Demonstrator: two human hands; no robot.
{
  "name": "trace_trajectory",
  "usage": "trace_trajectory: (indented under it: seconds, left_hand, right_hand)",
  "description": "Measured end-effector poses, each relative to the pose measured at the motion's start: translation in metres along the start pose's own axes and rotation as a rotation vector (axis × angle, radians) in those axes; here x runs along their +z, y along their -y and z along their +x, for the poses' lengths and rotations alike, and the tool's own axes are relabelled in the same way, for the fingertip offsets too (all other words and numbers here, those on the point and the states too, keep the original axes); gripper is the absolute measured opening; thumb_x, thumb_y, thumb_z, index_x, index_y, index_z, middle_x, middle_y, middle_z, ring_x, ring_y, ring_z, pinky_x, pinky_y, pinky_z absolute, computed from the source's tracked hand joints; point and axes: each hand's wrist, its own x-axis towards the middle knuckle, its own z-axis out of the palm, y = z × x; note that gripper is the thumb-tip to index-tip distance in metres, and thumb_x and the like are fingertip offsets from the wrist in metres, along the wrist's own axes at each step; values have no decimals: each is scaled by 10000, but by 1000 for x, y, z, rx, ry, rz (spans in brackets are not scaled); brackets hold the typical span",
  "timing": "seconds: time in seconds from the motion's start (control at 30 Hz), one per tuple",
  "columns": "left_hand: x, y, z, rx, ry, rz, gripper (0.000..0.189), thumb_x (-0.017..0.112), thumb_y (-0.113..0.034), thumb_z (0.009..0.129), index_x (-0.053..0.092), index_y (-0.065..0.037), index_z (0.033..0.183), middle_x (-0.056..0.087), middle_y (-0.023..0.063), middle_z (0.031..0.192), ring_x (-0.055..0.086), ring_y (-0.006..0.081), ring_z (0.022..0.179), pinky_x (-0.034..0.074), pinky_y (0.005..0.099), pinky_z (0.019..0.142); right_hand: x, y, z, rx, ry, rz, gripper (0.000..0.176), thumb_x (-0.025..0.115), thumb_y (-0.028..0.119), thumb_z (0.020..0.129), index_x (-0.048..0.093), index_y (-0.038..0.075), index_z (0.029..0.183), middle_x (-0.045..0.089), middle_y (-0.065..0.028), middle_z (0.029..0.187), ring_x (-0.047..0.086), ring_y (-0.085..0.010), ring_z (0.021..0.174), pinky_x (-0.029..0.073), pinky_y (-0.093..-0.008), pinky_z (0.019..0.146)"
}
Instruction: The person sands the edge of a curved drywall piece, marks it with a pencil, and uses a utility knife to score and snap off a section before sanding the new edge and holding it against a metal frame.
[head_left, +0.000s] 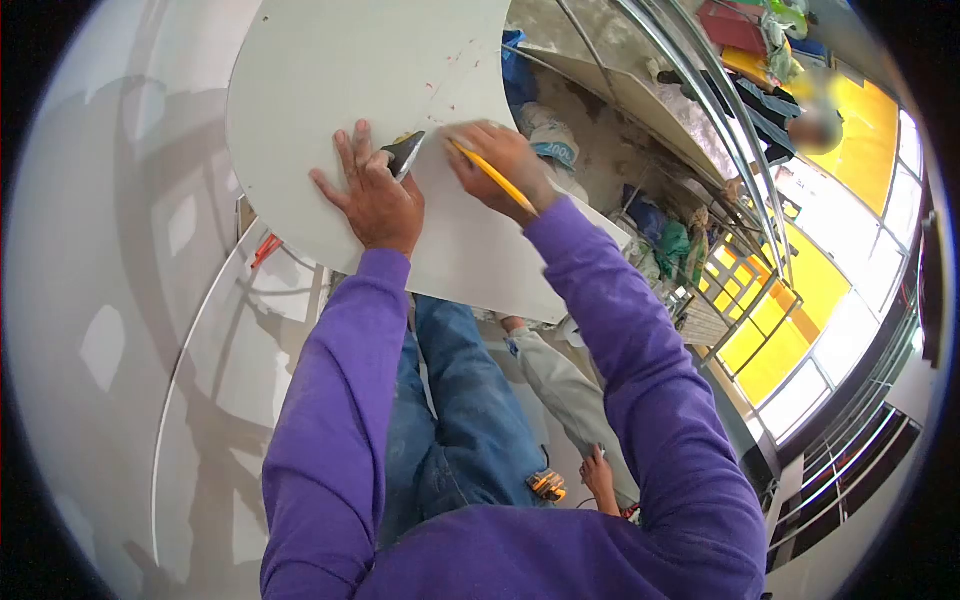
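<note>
A large pale board (310, 80) with a curved edge lies before me, with a few red marks and a faint dotted line near its top. My left hand (375, 200) presses on it with fingers spread. Pinched by its thumb is a dark tool with a pointed end and a silvery edge (404, 154); its exact kind is unclear. Just to the right, my right hand (500, 160), slightly blurred, grips a yellow pencil (497, 179) slanting back toward my wrist. The pencil's front end is hidden by the fingers, close over the board.
A person in light trousers (560, 395) is close at my right, one hand (598, 478) low. Metal rails (735, 110) and bags (545, 135) lie beyond the board. Another person (770, 115) is farther off. A yellow-black tool (547, 486) hangs at my waist.
</note>
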Motion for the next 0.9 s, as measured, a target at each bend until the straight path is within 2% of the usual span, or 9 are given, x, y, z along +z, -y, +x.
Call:
trace_trajectory:
  seconds: [0.07, 0.2, 0.4, 0.5, 0.53, 0.63, 0.77, 0.9]
  left_hand:
    - [-4, -1, 2, -3, 13, -2, 406, 703, -43, 894, 414, -129, 1165, 475, 169, 1601, 337, 427, 1543, 46, 757, 1189]
    - [2, -1, -1, -8, -4, 25, 490, 767, -39, 817, 410, -152, 1133, 457, 138, 1619, 304, 411, 1563, 58, 774, 1191]
    - [-2, -2, -1, 4, 17, 34, 489, 773, -47, 819, 413, -148, 1135, 454, 148, 1619, 319, 403, 1557, 58, 762, 1201]
    - [-2, -3, -1, -1, 13, -18, 364, 677, -41, 908, 427, -130, 1157, 474, 163, 1605, 317, 405, 1558, 42, 735, 1205]
    - [0, -3, 0, 10, 4, -2, 369, 678, -42, 905, 427, -130, 1161, 471, 164, 1607, 314, 406, 1559, 42, 736, 1205]
    - [4, -1, -3, 17, -10, 39, 377, 677, -42, 901, 428, -127, 1171, 463, 167, 1612, 308, 407, 1561, 43, 739, 1205]
    - [1, 1, 0, 31, -12, 48, 378, 668, -45, 908, 427, -115, 1191, 456, 169, 1615, 309, 409, 1559, 42, 741, 1204]
    - [-2, -2, -1, 46, 21, 45, 382, 659, -62, 931, 418, -98, 1224, 450, 168, 1618, 307, 416, 1558, 51, 746, 1200]
  right_hand:
    - [10, 9, 22, 29, -3, 8, 186, 711, 97, 886, 692, 56, 1066, 747, -124, 1013, 726, -327, 932, 590, -422, 829]
    - [-10, 10, -16, 175, -40, 31, 185, 715, 88, 872, 674, 46, 1048, 718, -142, 949, 712, -343, 882, 582, -430, 793]
    - [15, 8, 24, 72, -9, 8, 209, 687, 149, 906, 659, 48, 1087, 713, -153, 986, 707, -349, 908, 573, -446, 796]
    - [-4, 5, 4, 101, 104, -44, 221, 676, 178, 921, 655, 44, 1096, 715, -154, 1004, 706, -349, 926, 569, -450, 797]
    - [-11, -1, -13, 75, 69, -45, 227, 683, 159, 915, 654, 42, 1108, 718, -153, 1012, 709, -353, 930, 575, -448, 802]
    - [-24, -1, -39, 181, 53, -19, 221, 682, 135, 914, 657, 43, 1114, 723, -152, 1012, 711, -351, 943, 577, -445, 828]
    - [7, 9, 8, 16, -69, 21, 210, 702, 124, 873, 664, 54, 1067, 713, -139, 960, 708, -335, 941, 571, -446, 844]
    - [0, 10, 18, 68, 54, -3, 207, 708, 125, 871, 667, 65, 1065, 710, -129, 957, 703, -340, 918, 573, -440, 815]
